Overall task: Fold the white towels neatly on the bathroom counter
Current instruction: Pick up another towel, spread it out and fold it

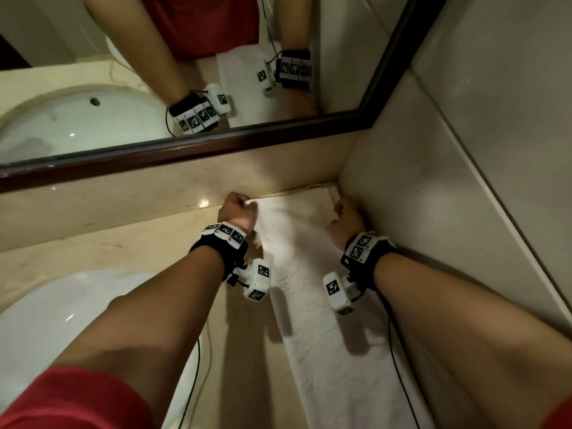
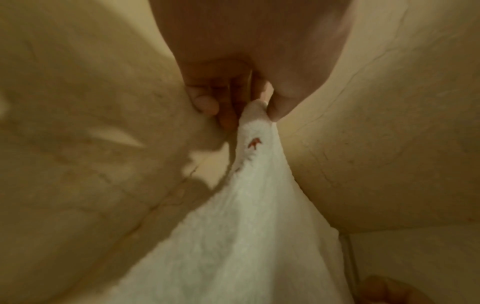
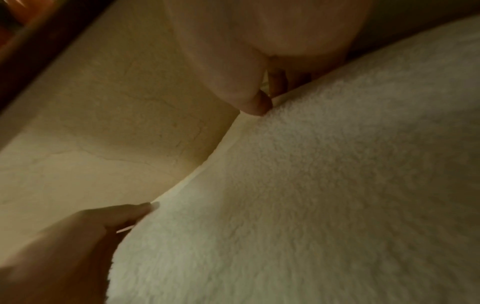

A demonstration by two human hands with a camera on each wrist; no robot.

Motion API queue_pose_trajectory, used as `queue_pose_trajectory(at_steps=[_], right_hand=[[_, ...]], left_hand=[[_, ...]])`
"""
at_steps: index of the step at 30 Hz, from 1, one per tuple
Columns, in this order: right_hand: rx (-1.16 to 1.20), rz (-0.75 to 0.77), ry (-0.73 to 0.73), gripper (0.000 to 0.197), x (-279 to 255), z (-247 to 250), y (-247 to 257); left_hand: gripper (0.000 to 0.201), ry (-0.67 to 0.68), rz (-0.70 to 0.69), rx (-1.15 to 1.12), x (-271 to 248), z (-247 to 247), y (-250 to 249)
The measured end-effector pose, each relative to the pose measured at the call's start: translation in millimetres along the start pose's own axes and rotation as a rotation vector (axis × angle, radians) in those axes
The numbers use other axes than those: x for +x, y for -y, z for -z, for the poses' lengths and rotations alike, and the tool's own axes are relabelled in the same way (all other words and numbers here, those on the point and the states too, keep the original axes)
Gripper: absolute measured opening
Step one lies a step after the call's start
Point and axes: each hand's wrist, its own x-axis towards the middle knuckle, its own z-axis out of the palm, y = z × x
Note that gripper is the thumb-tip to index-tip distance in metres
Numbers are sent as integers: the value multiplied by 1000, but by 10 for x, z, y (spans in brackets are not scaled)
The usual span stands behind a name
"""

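A polished beige marble counter [image 1: 130, 243] fills the corner under a dark wood-framed mirror [image 1: 216, 144], with a glossy white oval sink [image 1: 62, 308] at the left. On the counter lies 1 long white terry towel [image 1: 322, 320], fluffy, stretching to the back wall. The left hand [image 1: 236, 212] pinches its far left corner; the right hand [image 1: 348, 218] pinches the far right corner.

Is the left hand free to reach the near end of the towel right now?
Probably not yet: the left hand is pinching the white towel's far corner. Nothing visible blocks the near end, so letting go would free it.
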Motion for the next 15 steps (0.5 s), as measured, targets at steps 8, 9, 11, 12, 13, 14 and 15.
queue_pose_trajectory(at_steps=[8,9,11,12,13,14,15], right_hand=[[-36,88,-22,38,43,14,68],[-62,106,-91,38,45,27,64],[-145,127,-159,39,48,41,59],[-190,112,-149,39,48,42,68],[-219,83,-121,39,43,44,92],[-255,42,-84,39,50,43,107],[-295,5,-42,38,44,36,124]], left_hand=[[21,46,-44,-3,56,9,45],[19,30,-55,-8,53,-9,39],[21,-4,-62,-14,52,-56,17],[22,-14,-56,-12,53,-77,10],[23,-22,-50,-9,51,-96,8],[24,-26,-42,-9,48,-111,8],[25,-25,-38,-12,44,-125,16]])
